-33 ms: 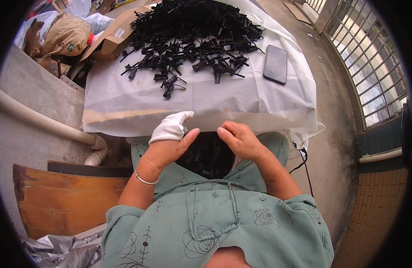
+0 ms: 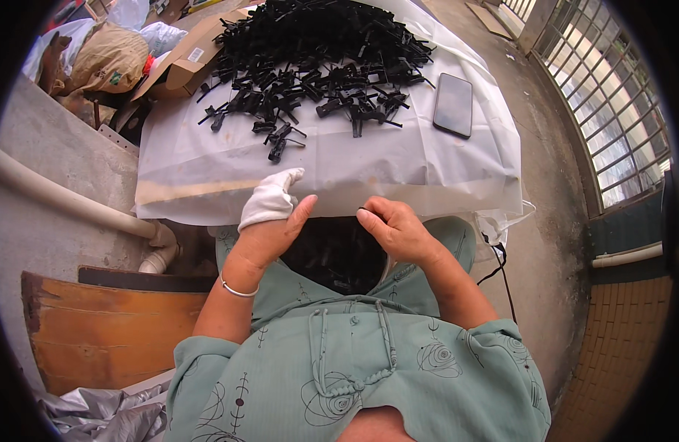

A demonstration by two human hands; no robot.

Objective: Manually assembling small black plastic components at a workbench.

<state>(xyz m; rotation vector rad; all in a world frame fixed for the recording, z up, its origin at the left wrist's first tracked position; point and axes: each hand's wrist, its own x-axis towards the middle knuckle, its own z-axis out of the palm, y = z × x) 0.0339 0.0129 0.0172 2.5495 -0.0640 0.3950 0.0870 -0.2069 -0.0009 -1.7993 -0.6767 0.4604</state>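
My left hand (image 2: 271, 214) wears a white glove over its fingers, with the thumb bare. Its thumb and fingers are apart, and nothing shows between them; it hovers at the near edge of the covered table. My right hand (image 2: 392, 228) is closed in a pinch, with a dark speck at its fingertips too small to name. Between my knees, below both hands, is a dark container holding black pieces (image 2: 332, 254), partly hidden. A large heap of small black plastic parts (image 2: 317, 51) covers the far table, and a few loose parts (image 2: 279, 144) lie nearer to me.
White sheeting (image 2: 398, 166) covers the table. A black phone (image 2: 453, 107) lies at its right. A cardboard box (image 2: 181, 70) and stuffed bags (image 2: 111, 59) are at the far left. A pipe (image 2: 74, 195) runs along the left wall, and a barred gate (image 2: 604, 88) stands at the right.
My left hand has moved slightly left, away from the right hand, and its thumb and fingers are wider apart. My right hand has hardly moved.
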